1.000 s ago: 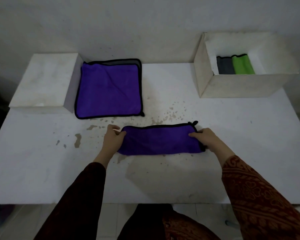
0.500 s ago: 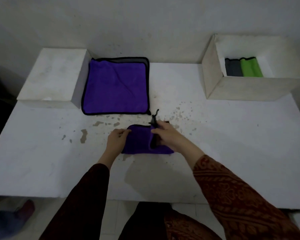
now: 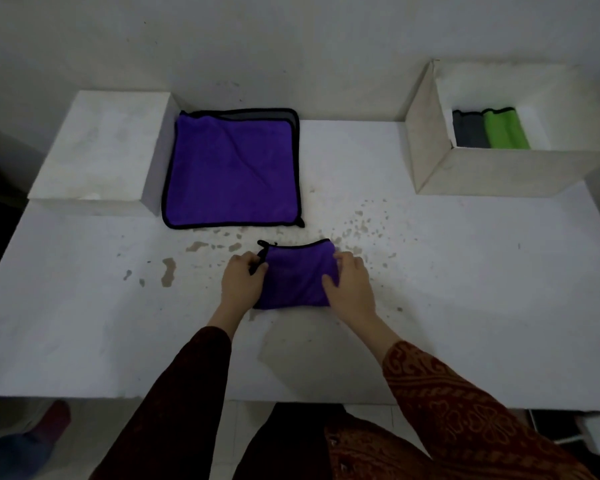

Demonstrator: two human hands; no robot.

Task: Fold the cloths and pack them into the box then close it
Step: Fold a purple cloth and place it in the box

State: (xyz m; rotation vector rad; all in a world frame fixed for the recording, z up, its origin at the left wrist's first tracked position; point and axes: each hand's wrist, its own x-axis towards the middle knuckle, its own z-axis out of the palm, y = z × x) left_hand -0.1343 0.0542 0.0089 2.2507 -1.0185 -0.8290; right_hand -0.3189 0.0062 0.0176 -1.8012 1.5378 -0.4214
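Note:
A small folded purple cloth (image 3: 297,273) with black trim lies on the white table (image 3: 465,271) near its middle. My left hand (image 3: 241,280) grips its left edge by the black loop. My right hand (image 3: 349,284) lies on its right side, fingers curled over the edge. An open white box (image 3: 430,150) stands at the back right, holding a folded grey cloth (image 3: 470,131) and a folded green cloth (image 3: 504,128) side by side. A flat stack of cloths, purple on top (image 3: 232,169) with a grey one under it, lies at the back left.
A white block, perhaps the box lid (image 3: 99,150), sits at the back left, touching the cloth stack. Brown stains (image 3: 168,271) dot the table around the folded cloth. A wall runs behind the table. A foot (image 3: 49,422) shows on the floor at lower left.
The long purple strip has been folded in half from right to left into a small square. My right hand carried the right end over and now rests on the new right edge.

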